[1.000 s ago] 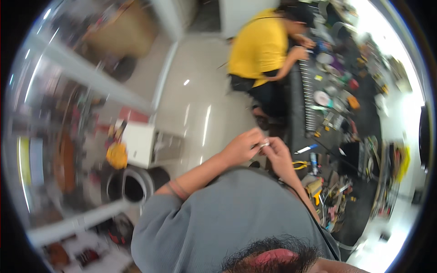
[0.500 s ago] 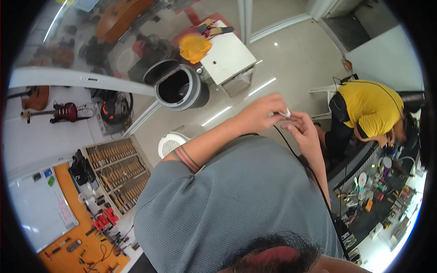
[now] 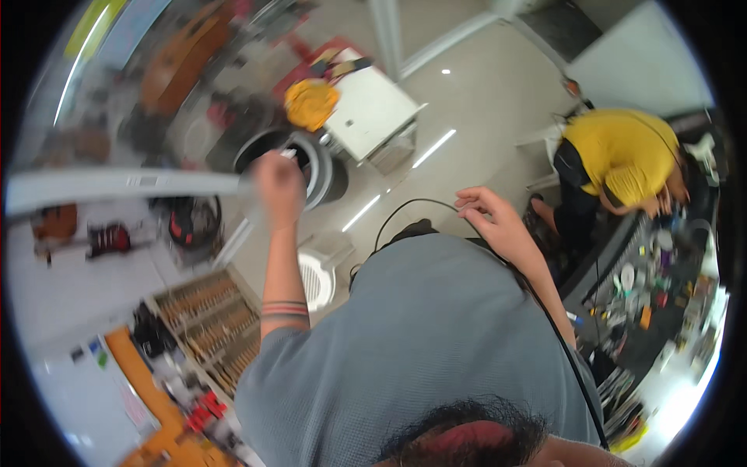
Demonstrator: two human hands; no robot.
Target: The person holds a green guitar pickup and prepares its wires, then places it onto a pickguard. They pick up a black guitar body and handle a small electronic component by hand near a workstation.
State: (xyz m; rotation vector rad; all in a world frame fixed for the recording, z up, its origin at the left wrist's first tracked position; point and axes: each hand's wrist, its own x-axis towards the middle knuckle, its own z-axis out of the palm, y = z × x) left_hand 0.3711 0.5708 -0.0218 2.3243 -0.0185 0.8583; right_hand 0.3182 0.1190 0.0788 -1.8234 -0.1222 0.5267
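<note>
My left hand (image 3: pixel 278 183), smeared by motion, is stretched out over the grey bin (image 3: pixel 336 183). At its fingertips shows a small white piece (image 3: pixel 289 153), too blurred to name. The bin's round mouth is dark inside, and my hand covers part of its rim. In front of my belly on the right, my right hand (image 3: pixel 496 224) hangs in the air with its fingers apart and loosely bent, holding nothing. A thin black cable (image 3: pixel 416 201) loops past its fingers and runs down along my right side.
Beyond the bin stands a white cabinet (image 3: pixel 373 113) with a yellow cloth (image 3: pixel 311 103) on it. A white stool (image 3: pixel 317 280) is below my left forearm. On the right, a person in a yellow shirt (image 3: pixel 622 156) bends over a cluttered workbench (image 3: pixel 661 272). A tool rack (image 3: pixel 206 311) stands left.
My left hand has moved away from my right hand, leftward to the bin, with the white piece. My right hand's fingers have loosened. The whole view has shifted slightly.
</note>
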